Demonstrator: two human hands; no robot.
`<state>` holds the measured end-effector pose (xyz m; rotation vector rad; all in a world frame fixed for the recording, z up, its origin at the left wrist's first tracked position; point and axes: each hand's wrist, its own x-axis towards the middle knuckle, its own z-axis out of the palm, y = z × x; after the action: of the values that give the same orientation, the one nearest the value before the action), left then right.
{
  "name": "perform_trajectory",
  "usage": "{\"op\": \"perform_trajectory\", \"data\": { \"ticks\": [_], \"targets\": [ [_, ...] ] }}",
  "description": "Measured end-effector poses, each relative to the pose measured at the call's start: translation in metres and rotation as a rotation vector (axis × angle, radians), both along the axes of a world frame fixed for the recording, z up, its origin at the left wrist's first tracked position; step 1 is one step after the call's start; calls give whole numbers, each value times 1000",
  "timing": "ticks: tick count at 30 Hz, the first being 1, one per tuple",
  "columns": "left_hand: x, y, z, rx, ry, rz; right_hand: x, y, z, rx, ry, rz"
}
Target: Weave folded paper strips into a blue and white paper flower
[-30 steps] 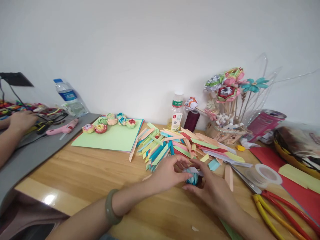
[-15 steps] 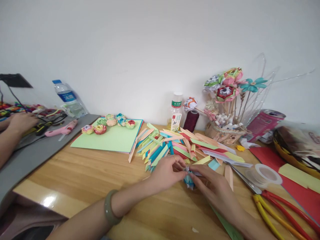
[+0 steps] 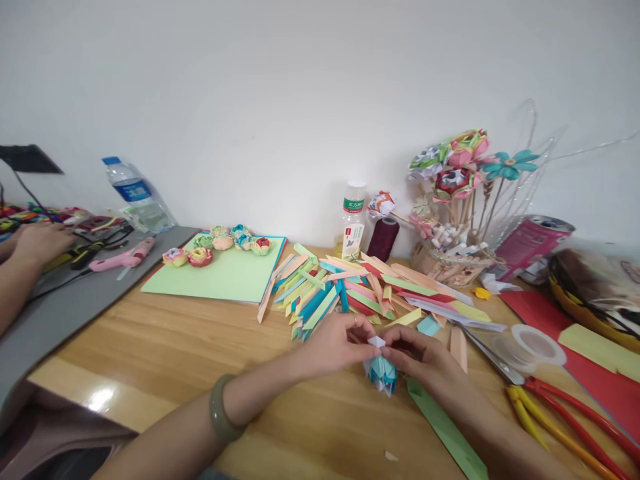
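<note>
My left hand (image 3: 334, 345) and my right hand (image 3: 419, 357) meet above the wooden table (image 3: 165, 353), both pinching a small folded paper piece (image 3: 381, 371) in blue and white. The piece hangs between my fingertips, its white tip up. My left wrist carries a green bangle (image 3: 220, 409). Just behind my hands lies a heap of folded coloured paper strips (image 3: 350, 290). A long green paper strip (image 3: 445, 427) lies under my right forearm.
A green sheet (image 3: 225, 275) with several paper flowers sits at the back left. Another person's hand (image 3: 37, 241) works on a grey mat (image 3: 65, 297) with a pink glue gun (image 3: 123, 256). Bottles, a thread spool (image 3: 383, 239), a paper bouquet (image 3: 457, 177), tape roll (image 3: 535, 347) and scissors (image 3: 550, 400) lie right.
My hands have lifted the blue paper piece slightly and turned it, so it now hangs below my fingertips. The green strip under my right arm shows more.
</note>
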<state>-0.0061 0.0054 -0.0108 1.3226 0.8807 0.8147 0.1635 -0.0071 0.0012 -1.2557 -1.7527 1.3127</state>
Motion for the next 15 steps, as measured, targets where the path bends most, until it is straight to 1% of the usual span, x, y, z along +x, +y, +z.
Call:
{"op": "perform_trajectory", "data": {
  "ticks": [3, 6, 8, 11, 15],
  "targets": [
    [-2, 2, 6, -66, -40, -29, 1, -1, -3, -85, 96, 21],
    [-4, 4, 10, -174, -173, -56, 2, -4, -5, -167, 237, 30],
    [-4, 4, 10, -237, -233, -58, 2, -5, -4, -183, 301, 7],
    [-3, 4, 10, -245, -230, -45, 0, -7, -2, -179, 295, -28],
    [-1, 3, 10, -231, -212, -34, -2, -8, 2, -173, 303, -39]
  ]
}}
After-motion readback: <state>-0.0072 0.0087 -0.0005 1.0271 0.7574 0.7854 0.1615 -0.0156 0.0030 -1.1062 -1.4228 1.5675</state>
